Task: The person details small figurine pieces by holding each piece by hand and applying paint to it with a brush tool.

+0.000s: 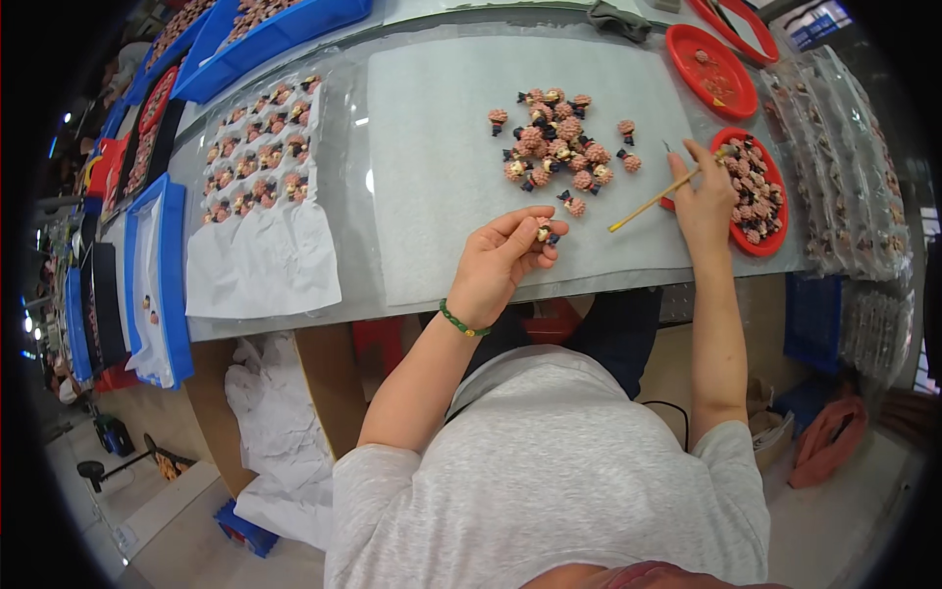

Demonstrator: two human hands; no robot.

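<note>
Between the thumb and fingers of my left hand (491,263) is a small figurine (546,235) with a pink bumpy head and dark body. My right hand (705,204), further right over the table, grips a thin wooden stick (643,211), its yellow tip pointing down-left; whether it is a brush I cannot tell. A small dark point shows by the right fingertips. Beyond both hands, a loose pile of similar figurines (564,130) lies on a pale sheet (432,167). Beside my right hand stands a red bowl (784,214) full of pink bumpy pieces (754,187).
Left, figurines stand in rows on white paper (260,270). A blue tray (174,275) lies beyond it, and a blue bin (211,74) behind. At the far right are a red dish (679,47) with few pieces and plastic-wrapped packs (834,157). A grey cloth (618,20) lies at the back.
</note>
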